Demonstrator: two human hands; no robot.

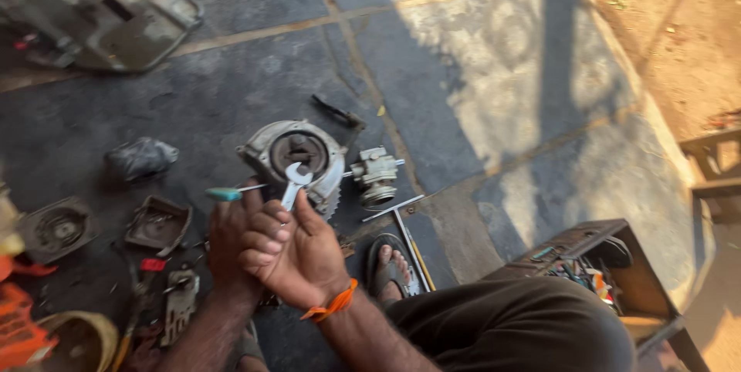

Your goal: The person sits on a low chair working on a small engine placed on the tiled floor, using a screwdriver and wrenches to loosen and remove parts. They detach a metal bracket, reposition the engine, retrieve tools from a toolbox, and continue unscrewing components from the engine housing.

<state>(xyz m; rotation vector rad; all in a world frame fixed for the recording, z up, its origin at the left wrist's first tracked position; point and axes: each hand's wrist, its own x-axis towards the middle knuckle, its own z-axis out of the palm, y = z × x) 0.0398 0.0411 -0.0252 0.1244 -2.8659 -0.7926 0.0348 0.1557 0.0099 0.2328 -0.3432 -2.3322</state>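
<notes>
My two hands are pressed together low in the middle of the view. My left hand (230,242) grips a green-handled screwdriver (225,194) whose thin shaft points right. My right hand (302,258), with an orange band at the wrist, closes over the left and holds a silver open-ended spanner (294,180) that sticks up between the fingers. Just beyond the hands a round grey engine housing (297,152) lies on the stone floor. A small metal carburettor (376,175) sits to its right.
A T-handle wrench (403,221) lies by my sandalled foot (390,272). Dark covers (158,223) (58,229), a black bag (141,157) and small parts lie at left, a grey casing (104,13) top left, and an open wooden toolbox (610,260) at right.
</notes>
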